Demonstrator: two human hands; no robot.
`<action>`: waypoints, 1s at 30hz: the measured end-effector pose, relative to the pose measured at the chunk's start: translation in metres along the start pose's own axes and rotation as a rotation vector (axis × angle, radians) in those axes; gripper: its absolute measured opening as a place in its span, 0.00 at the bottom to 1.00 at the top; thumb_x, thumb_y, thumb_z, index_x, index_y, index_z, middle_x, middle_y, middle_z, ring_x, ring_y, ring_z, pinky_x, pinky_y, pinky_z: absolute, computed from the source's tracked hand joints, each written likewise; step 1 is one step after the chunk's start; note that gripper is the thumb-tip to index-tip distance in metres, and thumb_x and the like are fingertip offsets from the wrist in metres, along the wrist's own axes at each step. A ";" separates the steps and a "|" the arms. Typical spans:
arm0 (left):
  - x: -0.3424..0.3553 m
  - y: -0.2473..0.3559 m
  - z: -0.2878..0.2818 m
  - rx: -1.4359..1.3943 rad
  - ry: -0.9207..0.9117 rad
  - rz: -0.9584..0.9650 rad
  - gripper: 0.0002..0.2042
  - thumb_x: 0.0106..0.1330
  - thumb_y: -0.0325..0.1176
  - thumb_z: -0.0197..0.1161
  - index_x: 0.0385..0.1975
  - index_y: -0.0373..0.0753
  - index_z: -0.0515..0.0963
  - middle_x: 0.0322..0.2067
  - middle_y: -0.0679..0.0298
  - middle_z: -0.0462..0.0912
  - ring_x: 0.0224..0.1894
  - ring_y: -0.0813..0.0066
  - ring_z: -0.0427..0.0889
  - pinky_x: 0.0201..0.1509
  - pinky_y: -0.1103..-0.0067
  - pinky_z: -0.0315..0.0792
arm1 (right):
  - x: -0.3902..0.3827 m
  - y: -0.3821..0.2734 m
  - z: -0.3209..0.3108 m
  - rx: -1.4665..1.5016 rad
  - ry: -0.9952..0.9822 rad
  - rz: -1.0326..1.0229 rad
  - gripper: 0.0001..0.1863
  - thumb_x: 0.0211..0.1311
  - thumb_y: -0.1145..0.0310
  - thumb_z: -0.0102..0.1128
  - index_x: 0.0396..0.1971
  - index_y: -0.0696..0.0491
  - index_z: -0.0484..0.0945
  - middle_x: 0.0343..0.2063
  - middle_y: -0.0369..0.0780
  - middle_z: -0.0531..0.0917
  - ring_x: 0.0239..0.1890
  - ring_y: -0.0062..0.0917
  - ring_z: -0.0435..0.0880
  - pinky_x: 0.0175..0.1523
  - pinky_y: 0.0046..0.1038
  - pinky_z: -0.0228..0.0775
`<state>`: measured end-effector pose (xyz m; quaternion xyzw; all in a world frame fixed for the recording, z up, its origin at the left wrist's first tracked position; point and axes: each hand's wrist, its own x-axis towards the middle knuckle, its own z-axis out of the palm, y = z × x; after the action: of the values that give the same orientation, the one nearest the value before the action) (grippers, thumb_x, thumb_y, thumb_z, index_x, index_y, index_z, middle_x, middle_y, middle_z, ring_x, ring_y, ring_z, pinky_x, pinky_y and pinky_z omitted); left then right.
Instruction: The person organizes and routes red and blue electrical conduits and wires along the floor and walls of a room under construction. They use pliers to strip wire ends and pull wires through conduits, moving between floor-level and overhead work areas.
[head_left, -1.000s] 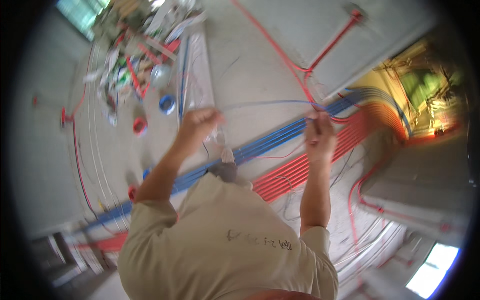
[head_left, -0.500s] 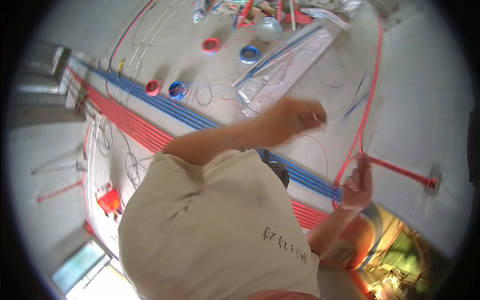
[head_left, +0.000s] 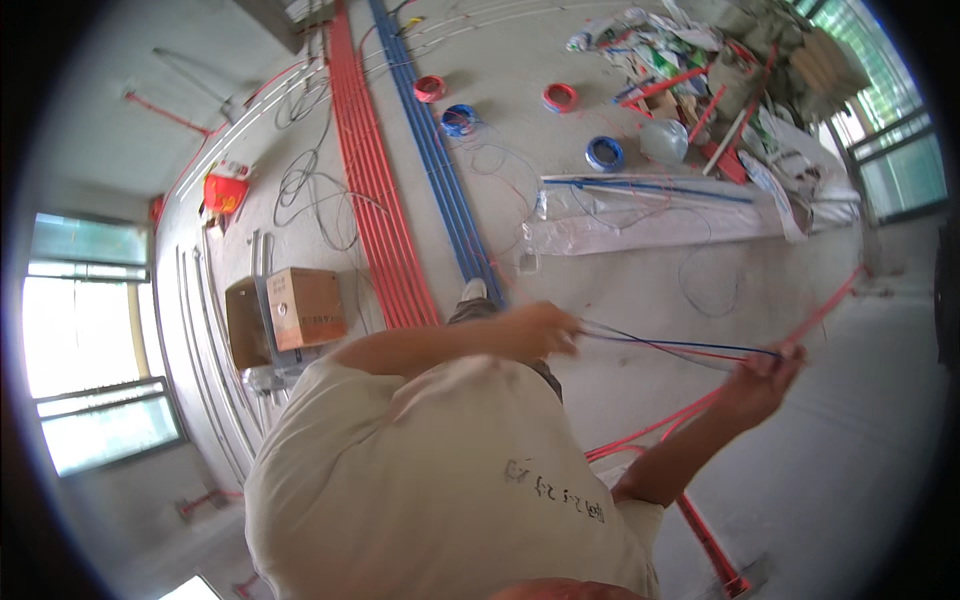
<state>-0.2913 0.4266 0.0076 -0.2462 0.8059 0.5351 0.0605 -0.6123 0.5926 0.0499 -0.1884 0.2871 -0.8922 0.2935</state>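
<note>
Thin blue and red electrical wires point(head_left: 680, 345) stretch between my two hands, above the grey concrete floor. My left hand point(head_left: 535, 330), slightly blurred, is closed at their left end in front of my body. At the right, my right hand point(head_left: 758, 385) is closed around the other end, with its fingertips pinched together. A red conduit point(head_left: 825, 305) runs along the wall's foot behind the right hand.
Rows of red pipes point(head_left: 372, 190) and blue pipes point(head_left: 436, 170) cross the floor. Red and blue wire coils point(head_left: 605, 154) lie ahead near plastic sheeting point(head_left: 660, 228). A rubbish heap point(head_left: 745, 80) fills the far right. Cardboard boxes point(head_left: 308, 308) stand at left.
My view has turned, bringing the boxes and rubbish heap into sight. Wires now show stretched between my hands. My left hand has moved left and lower in view; my right hand slightly right.
</note>
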 end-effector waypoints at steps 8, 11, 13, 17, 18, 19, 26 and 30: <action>-0.277 -0.110 -0.028 0.393 1.283 -0.642 0.08 0.62 0.26 0.60 0.40 0.38 0.82 0.31 0.52 0.84 0.35 0.57 0.86 0.38 0.69 0.76 | 0.131 -0.155 -0.227 -0.302 0.404 -0.461 0.15 0.65 0.65 0.54 0.47 0.59 0.75 0.31 0.38 0.78 0.27 0.25 0.73 0.32 0.28 0.66; -0.411 -0.148 0.043 0.383 1.756 -0.509 0.10 0.71 0.32 0.58 0.40 0.33 0.82 0.33 0.55 0.84 0.36 0.61 0.84 0.39 0.72 0.75 | 0.192 -0.195 -0.315 -0.201 0.527 -0.534 0.17 0.65 0.62 0.55 0.44 0.59 0.79 0.31 0.41 0.81 0.26 0.28 0.78 0.30 0.29 0.70; -0.525 -0.173 0.127 0.648 1.942 -0.758 0.11 0.73 0.31 0.57 0.45 0.32 0.82 0.42 0.57 0.85 0.46 0.70 0.83 0.51 0.75 0.77 | 0.211 -0.179 -0.329 -0.576 0.725 -0.371 0.18 0.62 0.60 0.56 0.43 0.58 0.81 0.34 0.42 0.83 0.30 0.30 0.81 0.34 0.32 0.73; -0.793 -0.138 0.378 -0.050 2.429 0.369 0.23 0.75 0.41 0.49 0.57 0.27 0.75 0.52 0.54 0.82 0.48 0.73 0.82 0.49 0.76 0.81 | 0.246 -0.113 -0.336 -2.132 0.464 0.892 0.21 0.56 0.57 0.57 0.41 0.56 0.87 0.42 0.43 0.87 0.39 0.35 0.87 0.43 0.39 0.79; -0.811 -0.121 0.451 -0.018 2.663 0.117 0.22 0.75 0.41 0.49 0.56 0.27 0.75 0.52 0.54 0.82 0.48 0.72 0.82 0.49 0.75 0.80 | 0.268 -0.097 -0.326 -2.066 0.556 0.456 0.20 0.57 0.57 0.57 0.37 0.57 0.87 0.36 0.43 0.87 0.35 0.34 0.87 0.39 0.40 0.79; -0.804 -0.152 0.446 0.079 2.714 -0.400 0.22 0.74 0.40 0.50 0.55 0.27 0.76 0.51 0.54 0.82 0.47 0.72 0.82 0.49 0.75 0.80 | 0.262 -0.148 -0.352 -1.958 0.674 0.022 0.19 0.58 0.58 0.57 0.34 0.58 0.88 0.30 0.42 0.87 0.31 0.33 0.86 0.36 0.41 0.79; -0.853 0.197 0.740 0.635 2.615 -1.941 0.19 0.71 0.39 0.52 0.50 0.29 0.78 0.48 0.52 0.82 0.46 0.67 0.82 0.48 0.71 0.79 | 0.161 0.133 -0.137 -0.259 0.044 0.293 0.10 0.66 0.76 0.50 0.43 0.50 0.77 0.20 0.31 0.71 0.14 0.16 0.64 0.15 0.20 0.56; -0.832 0.296 0.812 0.752 2.677 -2.172 0.17 0.69 0.38 0.54 0.48 0.30 0.79 0.46 0.50 0.83 0.45 0.64 0.82 0.48 0.69 0.78 | 0.137 0.191 -0.062 0.014 -0.085 0.624 0.13 0.72 0.56 0.52 0.27 0.43 0.73 0.14 0.29 0.69 0.11 0.17 0.62 0.14 0.21 0.57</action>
<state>0.1620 1.5182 0.2131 0.8252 0.1466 0.4913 0.2370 -0.6675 0.4046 -0.0930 -0.1263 0.3122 -0.7523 0.5662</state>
